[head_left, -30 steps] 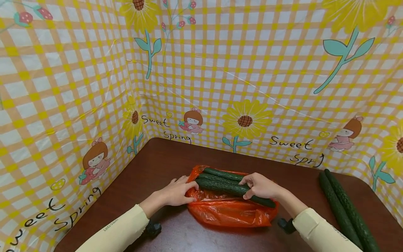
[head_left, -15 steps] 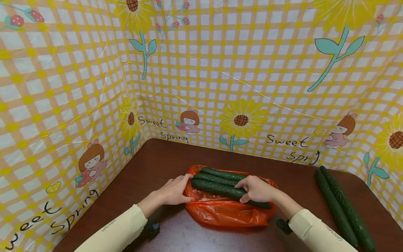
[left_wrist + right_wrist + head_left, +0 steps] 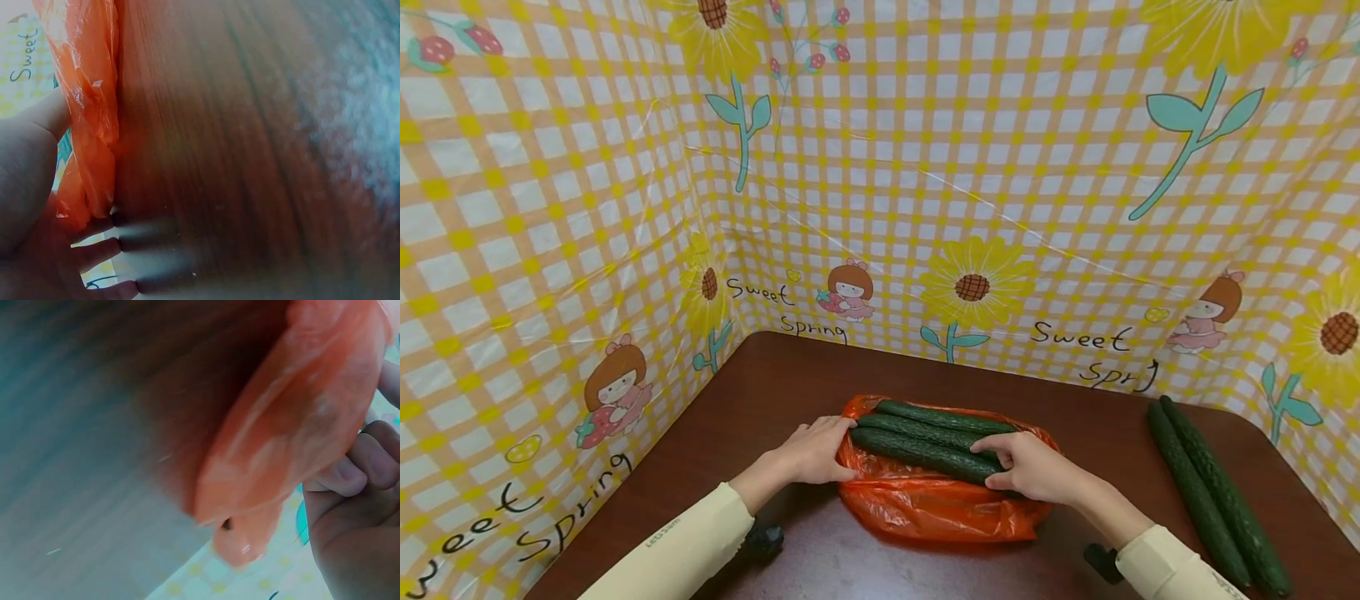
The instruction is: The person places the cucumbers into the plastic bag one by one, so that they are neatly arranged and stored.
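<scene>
3 long dark-green cucumbers [image 3: 925, 437] already lie in the crinkled orange plastic bag [image 3: 925, 504]. The right hand [image 3: 1026, 467] curls around the nearest one's end; the left hand [image 3: 808, 454] holds the bag's edge. 2 more cucumbers [image 3: 1213, 492] wait well right of that grip, on the brown wooden table [image 3: 775, 375].

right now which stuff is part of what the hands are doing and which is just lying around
In hand:
- orange bag, left hand holding its left edge
- three cucumbers on the bag
- right hand gripping the nearest one's right end

Lying about:
- two cucumbers on the table, far right, untouched
- patterned backdrop
</scene>
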The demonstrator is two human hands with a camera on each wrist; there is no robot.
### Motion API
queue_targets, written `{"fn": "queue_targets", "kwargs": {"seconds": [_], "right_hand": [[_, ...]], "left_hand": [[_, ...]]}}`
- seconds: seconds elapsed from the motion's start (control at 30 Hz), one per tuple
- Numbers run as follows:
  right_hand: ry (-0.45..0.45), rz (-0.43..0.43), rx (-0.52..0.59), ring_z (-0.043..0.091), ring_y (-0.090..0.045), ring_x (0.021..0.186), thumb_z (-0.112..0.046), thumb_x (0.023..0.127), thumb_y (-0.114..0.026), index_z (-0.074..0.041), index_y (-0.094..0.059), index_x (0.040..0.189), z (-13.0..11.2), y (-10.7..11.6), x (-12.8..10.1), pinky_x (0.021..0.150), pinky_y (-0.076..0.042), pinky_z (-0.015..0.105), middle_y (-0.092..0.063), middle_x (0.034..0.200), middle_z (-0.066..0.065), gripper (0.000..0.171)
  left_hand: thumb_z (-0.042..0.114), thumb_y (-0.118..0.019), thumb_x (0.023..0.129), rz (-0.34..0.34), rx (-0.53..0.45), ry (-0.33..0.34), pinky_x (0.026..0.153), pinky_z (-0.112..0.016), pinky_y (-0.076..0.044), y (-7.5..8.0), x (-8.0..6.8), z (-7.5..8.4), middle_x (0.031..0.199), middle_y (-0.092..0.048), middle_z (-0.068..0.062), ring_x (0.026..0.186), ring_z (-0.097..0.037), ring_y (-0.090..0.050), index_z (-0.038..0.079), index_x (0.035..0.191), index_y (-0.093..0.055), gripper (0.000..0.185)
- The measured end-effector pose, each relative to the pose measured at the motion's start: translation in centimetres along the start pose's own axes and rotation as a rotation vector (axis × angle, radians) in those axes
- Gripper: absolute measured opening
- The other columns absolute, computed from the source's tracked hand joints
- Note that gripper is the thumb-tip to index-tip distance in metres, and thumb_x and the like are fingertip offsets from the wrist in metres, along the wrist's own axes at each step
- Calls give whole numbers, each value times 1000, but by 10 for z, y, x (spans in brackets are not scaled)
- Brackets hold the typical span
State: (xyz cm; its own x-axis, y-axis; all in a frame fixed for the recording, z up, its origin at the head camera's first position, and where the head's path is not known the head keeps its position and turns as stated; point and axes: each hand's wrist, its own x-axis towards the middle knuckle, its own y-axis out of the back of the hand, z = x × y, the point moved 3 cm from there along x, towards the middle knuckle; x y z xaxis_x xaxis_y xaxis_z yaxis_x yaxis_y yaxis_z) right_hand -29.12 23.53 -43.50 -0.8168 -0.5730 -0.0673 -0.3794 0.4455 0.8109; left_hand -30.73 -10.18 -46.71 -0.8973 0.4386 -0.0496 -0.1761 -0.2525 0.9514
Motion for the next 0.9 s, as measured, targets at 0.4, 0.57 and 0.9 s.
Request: {"fn": "queue_targets", "kwargs": {"seconds": [0.4,0.57,0.9], "right_hand": [[-102,94,-54,3,-33,49,-36,87,-77,-7,-73,111,23,11,-39,50,-29,23,-43,59,-7,38],[-120,42,-44,3,-32,47,-42,90,-74,-6,-73,120,27,10,-47,48,-29,22,-42,54,-9,47],[-114,9,-54,3,-31,45,-49,92,-68,-19,-65,136,29,7,-48,46,-31,22,-47,53,-8,53]], "left_hand": [[56,-76,82,32,-25,29,113,-56,-34,-3,2,-4,154,-44,-10,144,-31,-38,13,147,-45,84],[57,-76,82,29,-23,22,113,-57,-34,-3,2,-5,154,-44,-10,144,-31,-37,14,147,-45,84],[55,-74,85,15,-18,10,113,-57,-33,-2,-1,-5,155,-43,-10,144,-31,-38,15,149,-44,81]]}}
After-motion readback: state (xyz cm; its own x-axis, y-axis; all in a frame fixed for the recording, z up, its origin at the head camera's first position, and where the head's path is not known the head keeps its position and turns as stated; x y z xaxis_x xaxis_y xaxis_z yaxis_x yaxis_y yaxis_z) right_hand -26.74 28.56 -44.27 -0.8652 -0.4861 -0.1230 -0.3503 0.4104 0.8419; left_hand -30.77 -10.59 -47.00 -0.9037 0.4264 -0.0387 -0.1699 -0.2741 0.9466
